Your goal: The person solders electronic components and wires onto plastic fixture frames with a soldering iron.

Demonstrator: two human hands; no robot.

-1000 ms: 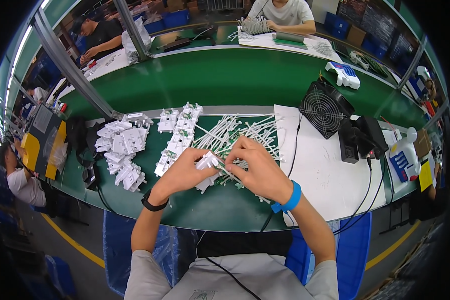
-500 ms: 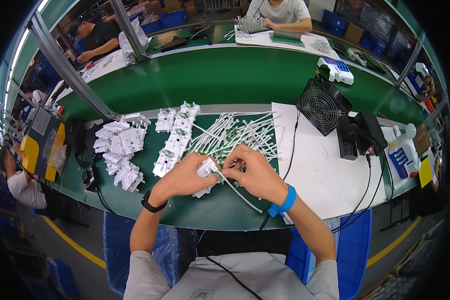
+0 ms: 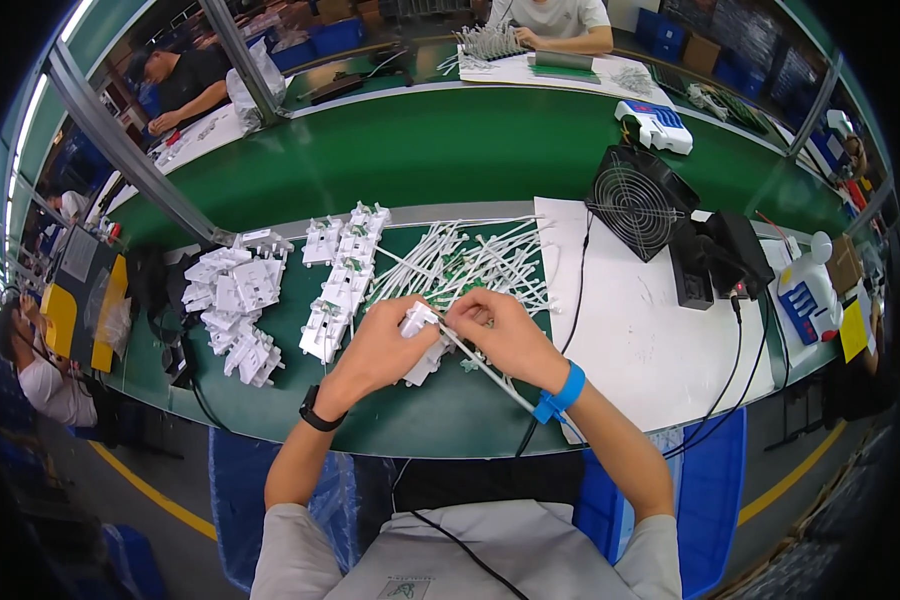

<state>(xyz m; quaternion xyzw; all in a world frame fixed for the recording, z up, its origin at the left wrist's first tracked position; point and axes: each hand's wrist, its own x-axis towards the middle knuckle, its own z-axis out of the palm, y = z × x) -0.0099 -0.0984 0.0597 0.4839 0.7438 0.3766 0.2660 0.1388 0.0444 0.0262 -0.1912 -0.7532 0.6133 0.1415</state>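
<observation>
My left hand (image 3: 385, 345) is closed round a white plastic housing (image 3: 425, 366) above the green bench. My right hand (image 3: 505, 335) pinches the end of a white cable (image 3: 492, 377) against the housing's edge; the fingertips hide the exact contact. From there the cable slants down toward my right wrist. Just beyond both hands lies a heap of white cables (image 3: 470, 255) with small green boards among them. To the left runs a row of white housings (image 3: 350, 275), some with green pieces in them. Farther left is a pile of loose white plastic housings (image 3: 245, 285).
A black fan (image 3: 638, 205) and black power units (image 3: 715, 262) stand at the right by a white sheet (image 3: 630, 350), their wires crossing it. A white bottle (image 3: 810, 295) is at far right. Blue bins (image 3: 715, 480) sit below the bench edge. Other people work across the bench.
My left hand has turned more upright, showing more of the housing. The cable's loose end has swung right, toward my right wrist. The whole view has shifted slightly.
</observation>
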